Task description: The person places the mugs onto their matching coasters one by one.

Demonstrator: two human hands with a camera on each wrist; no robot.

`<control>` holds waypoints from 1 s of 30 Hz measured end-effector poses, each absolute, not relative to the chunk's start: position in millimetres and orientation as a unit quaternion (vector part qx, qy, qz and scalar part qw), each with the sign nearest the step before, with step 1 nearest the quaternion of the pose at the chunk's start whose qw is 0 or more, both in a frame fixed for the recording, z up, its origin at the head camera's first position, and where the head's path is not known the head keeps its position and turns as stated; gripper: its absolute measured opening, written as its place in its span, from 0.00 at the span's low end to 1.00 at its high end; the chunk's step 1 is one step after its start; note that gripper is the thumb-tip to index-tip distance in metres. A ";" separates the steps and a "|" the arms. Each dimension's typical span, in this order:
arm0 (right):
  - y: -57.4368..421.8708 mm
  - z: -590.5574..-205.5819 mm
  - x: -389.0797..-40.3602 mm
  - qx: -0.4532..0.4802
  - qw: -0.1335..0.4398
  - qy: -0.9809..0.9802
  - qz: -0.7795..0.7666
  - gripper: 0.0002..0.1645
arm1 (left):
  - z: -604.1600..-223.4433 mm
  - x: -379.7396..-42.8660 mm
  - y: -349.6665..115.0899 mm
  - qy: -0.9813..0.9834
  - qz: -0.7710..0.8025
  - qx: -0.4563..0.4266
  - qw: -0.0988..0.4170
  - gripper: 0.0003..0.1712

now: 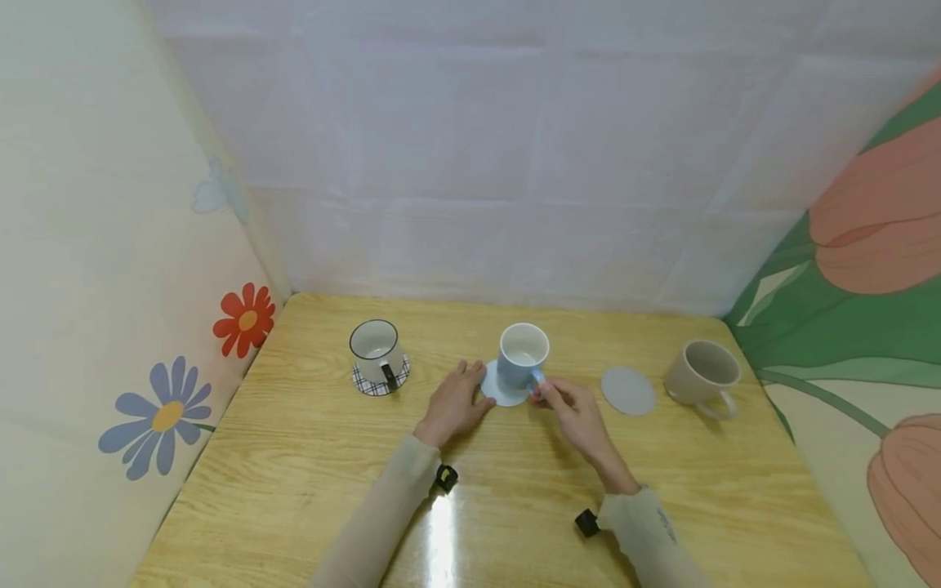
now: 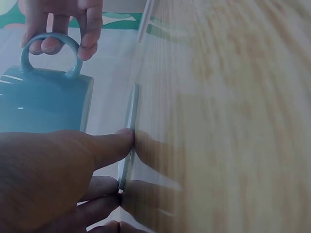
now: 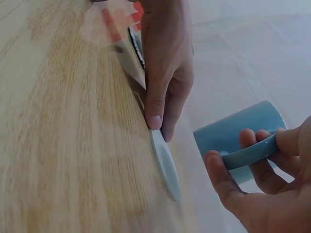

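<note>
A light blue mug, white inside, is upright over a round pale blue coaster in the middle of the table. By its handle my right hand holds the mug, fingers through and around the loop. Both wrist views show a gap between the mug's base and the coaster. My left hand pinches the coaster's left edge between thumb and fingers. The coaster lies low at the tabletop, one side tilted slightly in the right wrist view.
To the left, a white mug with a black rim and handle stands on a checked coaster. On the right lies a round grey coaster, with a beige mug beside it. A white cloth hangs behind the wooden table.
</note>
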State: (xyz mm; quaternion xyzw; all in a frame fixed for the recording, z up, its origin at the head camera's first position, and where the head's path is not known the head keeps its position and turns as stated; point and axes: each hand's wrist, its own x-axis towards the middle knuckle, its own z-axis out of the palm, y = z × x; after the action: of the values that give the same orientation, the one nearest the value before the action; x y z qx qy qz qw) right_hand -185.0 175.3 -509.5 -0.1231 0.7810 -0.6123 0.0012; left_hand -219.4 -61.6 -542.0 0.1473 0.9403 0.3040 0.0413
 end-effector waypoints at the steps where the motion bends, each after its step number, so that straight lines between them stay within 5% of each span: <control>1: 174.9 -509.5 -185.1 -0.124 0.001 0.780 -0.613 0.18 | -541.8 -219.6 -61.5 0.940 0.304 0.148 0.041 0.37; 30: 169.3 -521.8 -188.7 -0.150 0.008 0.771 -0.619 0.17 | -541.0 -220.2 -60.1 0.941 0.304 0.142 0.042 0.37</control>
State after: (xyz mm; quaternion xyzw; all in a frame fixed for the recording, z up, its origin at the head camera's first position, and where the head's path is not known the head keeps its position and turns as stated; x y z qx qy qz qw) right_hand -188.7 169.3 -521.8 -0.1501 0.7707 -0.6192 0.0078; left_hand -220.2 -60.1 -541.0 0.1418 0.9412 0.3037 0.0422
